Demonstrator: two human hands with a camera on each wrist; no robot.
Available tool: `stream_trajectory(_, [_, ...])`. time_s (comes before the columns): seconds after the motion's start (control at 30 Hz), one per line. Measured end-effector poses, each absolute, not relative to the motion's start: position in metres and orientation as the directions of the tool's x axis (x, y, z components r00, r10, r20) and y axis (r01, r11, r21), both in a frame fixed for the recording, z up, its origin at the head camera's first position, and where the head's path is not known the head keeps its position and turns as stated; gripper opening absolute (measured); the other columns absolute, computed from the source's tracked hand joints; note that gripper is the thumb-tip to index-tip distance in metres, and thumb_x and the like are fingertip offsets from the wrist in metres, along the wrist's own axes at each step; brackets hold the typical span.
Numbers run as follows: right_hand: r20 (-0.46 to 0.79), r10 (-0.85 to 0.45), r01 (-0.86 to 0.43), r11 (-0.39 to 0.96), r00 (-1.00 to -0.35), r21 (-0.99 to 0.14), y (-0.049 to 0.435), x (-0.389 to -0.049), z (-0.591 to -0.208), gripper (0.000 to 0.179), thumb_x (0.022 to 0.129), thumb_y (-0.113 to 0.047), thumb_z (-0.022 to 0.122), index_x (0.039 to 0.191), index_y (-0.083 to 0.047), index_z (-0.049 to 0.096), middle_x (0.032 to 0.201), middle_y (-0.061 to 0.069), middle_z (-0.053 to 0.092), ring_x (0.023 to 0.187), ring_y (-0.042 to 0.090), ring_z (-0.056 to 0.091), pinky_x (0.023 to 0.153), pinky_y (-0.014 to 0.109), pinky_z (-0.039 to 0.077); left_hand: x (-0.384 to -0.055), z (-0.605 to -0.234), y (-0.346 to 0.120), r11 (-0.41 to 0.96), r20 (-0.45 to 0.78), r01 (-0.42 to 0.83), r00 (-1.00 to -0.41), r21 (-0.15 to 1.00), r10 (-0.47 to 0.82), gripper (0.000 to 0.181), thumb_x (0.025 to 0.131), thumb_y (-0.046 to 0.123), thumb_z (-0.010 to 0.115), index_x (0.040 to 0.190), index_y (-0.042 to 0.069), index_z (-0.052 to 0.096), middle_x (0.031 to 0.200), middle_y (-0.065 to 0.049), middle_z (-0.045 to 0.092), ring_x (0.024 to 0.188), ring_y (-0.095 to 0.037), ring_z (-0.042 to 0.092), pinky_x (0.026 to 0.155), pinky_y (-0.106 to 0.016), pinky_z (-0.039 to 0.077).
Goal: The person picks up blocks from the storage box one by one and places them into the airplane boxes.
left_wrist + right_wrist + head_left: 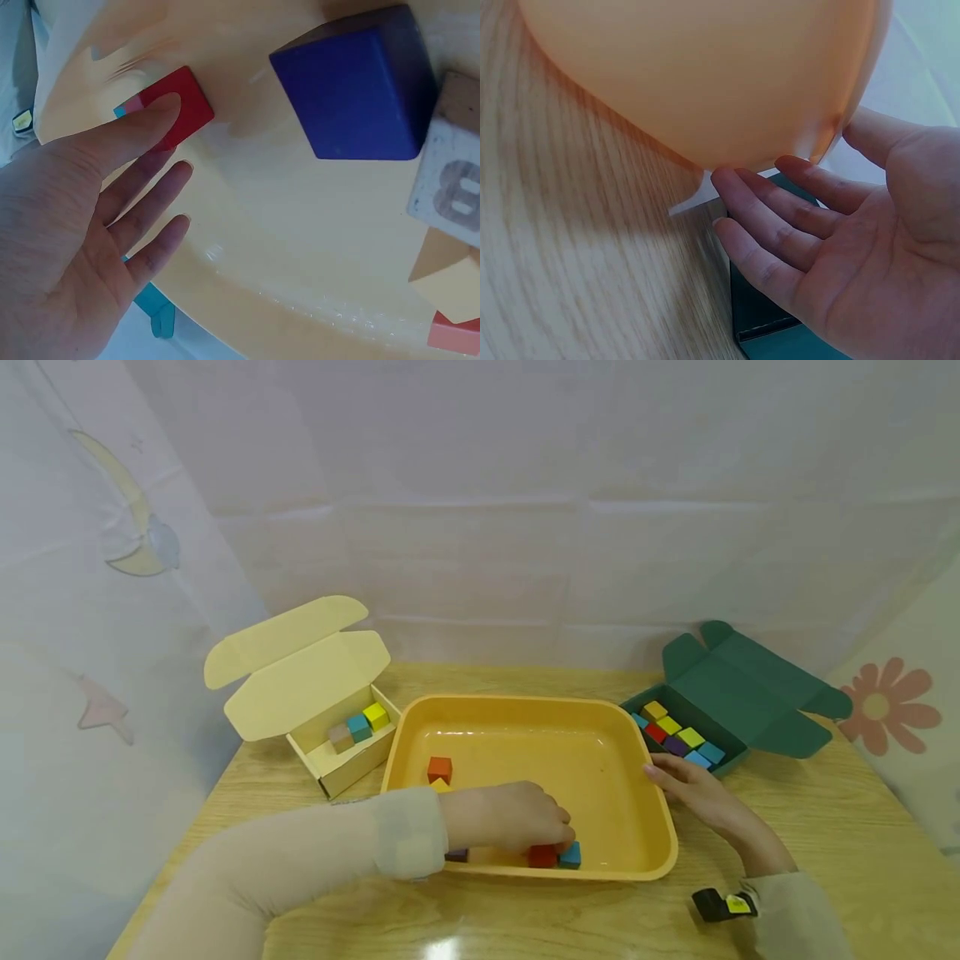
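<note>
My left hand (517, 816) reaches down inside a yellow plastic tray (600, 768). Its thumb and index finger pinch a red block (193, 105), while the other fingers stay loosely extended. Right beside that block, near the tray's front wall, lies a blue block (571, 855). A dark purple block (352, 90), a plain wooden block (459, 169) with a printed figure, a yellow block (439, 786) and an orange-red block (440, 769) sit in the left part. My right hand (701, 795) grips the tray's right side, thumb at the rim and fingers against the outer wall.
On the left stands an open cream box (352, 772) with wooden, blue and yellow blocks inside. Behind my right hand is an open dark green box (731, 764) holding several coloured blocks. A wrist strap (720, 906) shows by the right sleeve. A curtain hangs behind the table.
</note>
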State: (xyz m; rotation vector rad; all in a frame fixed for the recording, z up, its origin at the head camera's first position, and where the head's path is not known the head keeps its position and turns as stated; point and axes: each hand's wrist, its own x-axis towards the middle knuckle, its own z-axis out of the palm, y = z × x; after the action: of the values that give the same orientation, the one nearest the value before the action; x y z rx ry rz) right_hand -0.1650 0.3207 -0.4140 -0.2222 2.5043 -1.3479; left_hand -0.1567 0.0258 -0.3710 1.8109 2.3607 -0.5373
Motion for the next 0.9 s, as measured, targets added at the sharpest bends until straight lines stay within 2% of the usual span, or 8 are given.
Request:
stream_trajectory(0.2, [-0.175,-0.267,-0.001,0.552,-0.948,-0.834,0.321,-0.165,-0.414,0.058,0.108,-0.032,0.044,0.146,0.011,0.034,0.137,0.03,0.051,0.115,0.038,0.059,0.091,0.047,0.054,-0.156,-0.372,0.021,0.144,-0.281,0.932,-0.244,-0.332,0.928,0.023,0.093,0.023,0.07,0.114,0.033,0.068,0.103,0.017,0.064,0.088,-0.002,0.059,0.074,-0.016,0.047])
stream_trajectory(0.43, [-0.182,-0.269,0.005,0.548,-0.946,-0.836,0.32,-0.164,-0.412,0.059,0.108,-0.032,0.044,0.146,0.011,0.034,0.139,0.031,0.049,0.116,0.04,0.058,0.091,0.048,0.054,-0.159,-0.356,0.008,0.176,-0.224,0.929,-0.256,-0.324,0.94,0.017,0.089,0.032,0.072,0.105,0.027,0.067,0.095,0.017,0.062,0.083,-0.004,0.056,0.073,-0.019,0.044])
stream_trajectory(0.77, [-0.191,-0.253,0.017,0.559,-0.949,-0.829,0.318,-0.165,-0.412,0.061,0.107,-0.034,0.044,0.146,0.011,0.034,0.139,0.031,0.049,0.117,0.04,0.057,0.092,0.048,0.053,-0.174,-0.34,-0.031,0.297,-0.182,0.927,-0.341,-0.231,0.922,0.027,0.092,0.038,0.07,0.114,0.023,0.068,0.101,0.011,0.066,0.089,-0.007,0.06,0.083,-0.024,0.047])
stream_trajectory(0.9, [-0.191,-0.253,0.02,0.554,-0.948,-0.832,0.318,-0.164,-0.413,0.061,0.107,-0.034,0.044,0.146,0.011,0.034,0.139,0.031,0.049,0.117,0.04,0.057,0.092,0.048,0.053,-0.178,-0.337,-0.049,0.35,-0.146,0.915,-0.381,-0.201,0.913,0.029,0.091,0.039,0.071,0.115,0.023,0.069,0.102,0.011,0.067,0.089,-0.008,0.061,0.082,-0.026,0.048])
